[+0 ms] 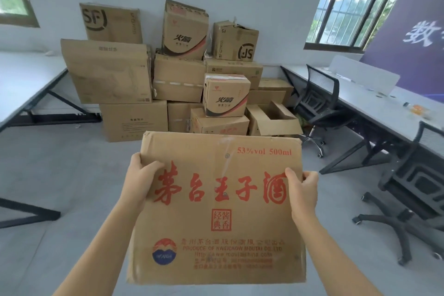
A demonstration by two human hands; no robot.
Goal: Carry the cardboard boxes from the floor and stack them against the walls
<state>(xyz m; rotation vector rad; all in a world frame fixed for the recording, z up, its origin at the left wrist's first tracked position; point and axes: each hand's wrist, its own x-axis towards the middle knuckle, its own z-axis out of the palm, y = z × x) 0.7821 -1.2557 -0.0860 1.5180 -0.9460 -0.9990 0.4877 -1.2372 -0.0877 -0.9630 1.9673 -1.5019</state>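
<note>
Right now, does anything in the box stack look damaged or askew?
Yes. The top-right SF box sits upside down, its logo inverted and top flaps ragged; the open box below it has flaps splayed.

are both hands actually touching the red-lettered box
Touching. The head view shows the left hand gripping the red-lettered box at its left edge, thumb on the printed face, and the right hand gripping the right edge likewise.
</note>
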